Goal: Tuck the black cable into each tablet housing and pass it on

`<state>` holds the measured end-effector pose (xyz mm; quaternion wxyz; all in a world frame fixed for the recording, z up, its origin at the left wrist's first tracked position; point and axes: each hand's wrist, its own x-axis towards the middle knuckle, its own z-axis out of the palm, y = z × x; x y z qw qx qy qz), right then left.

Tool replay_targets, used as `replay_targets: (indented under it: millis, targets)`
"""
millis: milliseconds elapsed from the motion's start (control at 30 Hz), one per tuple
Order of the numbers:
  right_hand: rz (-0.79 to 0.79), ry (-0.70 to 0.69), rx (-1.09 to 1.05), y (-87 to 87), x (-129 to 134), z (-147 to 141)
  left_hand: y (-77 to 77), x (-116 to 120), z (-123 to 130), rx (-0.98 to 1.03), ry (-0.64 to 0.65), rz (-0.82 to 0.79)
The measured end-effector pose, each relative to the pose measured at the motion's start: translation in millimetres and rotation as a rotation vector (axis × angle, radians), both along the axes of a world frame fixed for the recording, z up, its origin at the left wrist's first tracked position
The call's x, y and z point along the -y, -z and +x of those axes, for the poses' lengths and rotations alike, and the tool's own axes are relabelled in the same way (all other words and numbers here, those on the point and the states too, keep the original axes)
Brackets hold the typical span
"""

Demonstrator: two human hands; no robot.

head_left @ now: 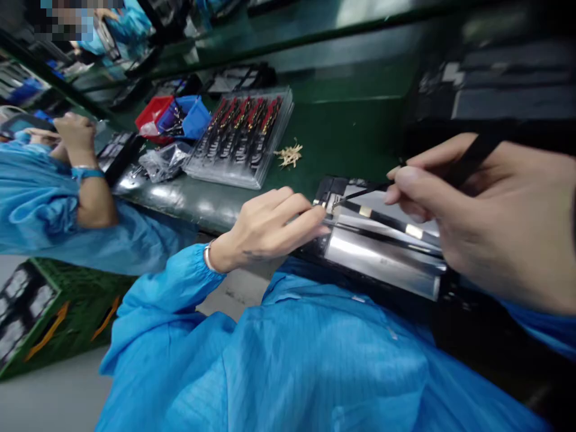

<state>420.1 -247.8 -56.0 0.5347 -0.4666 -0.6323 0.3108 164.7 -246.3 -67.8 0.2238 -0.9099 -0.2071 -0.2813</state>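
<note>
An opened tablet-like device [382, 255] with silver battery panels lies at the bench's near edge. Black flex strips [391, 224] with gold patches run along its length. My left hand [274, 231] is at the device's left end, its fingers closed and bent together over the small parts there; whatever is between the fingertips is hidden. In a pinch grip, my right hand [486, 204] holds black tweezers [474, 157]. Their thin tips reach down to the left end of the device, close to my left fingertips.
Left of the device sits a clear plastic tray [238, 138] with rows of black and red parts. Beside it are a small tan pile [290, 155], a plastic bag [164, 161], a red bin [152, 117] and a blue bin [195, 117]. A co-worker's arm [92, 192] is at left.
</note>
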Motion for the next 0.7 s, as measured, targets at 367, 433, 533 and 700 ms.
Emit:
replay_targets:
  millis: [367, 433, 533, 700]
  targets:
    - [-0.004, -0.046, -0.117, 0.4, -13.9, 6.2, -22.4, -55.0, 72.4, 0.058, -0.039, 0.279]
    - [0.024, -0.035, -0.088, -1.1, -18.1, 9.0, -22.8, -58.8, 67.6, 0.192, 0.021, 0.022]
    - [0.063, -0.04, 0.038, -2.3, -25.8, 14.6, -24.3, -63.6, 62.8, 0.49, 0.093, -0.478]
    - [0.042, -0.145, 0.076, 1.3, -33.3, 17.3, -23.6, -69.6, 63.4, 0.689, 0.115, -0.875]
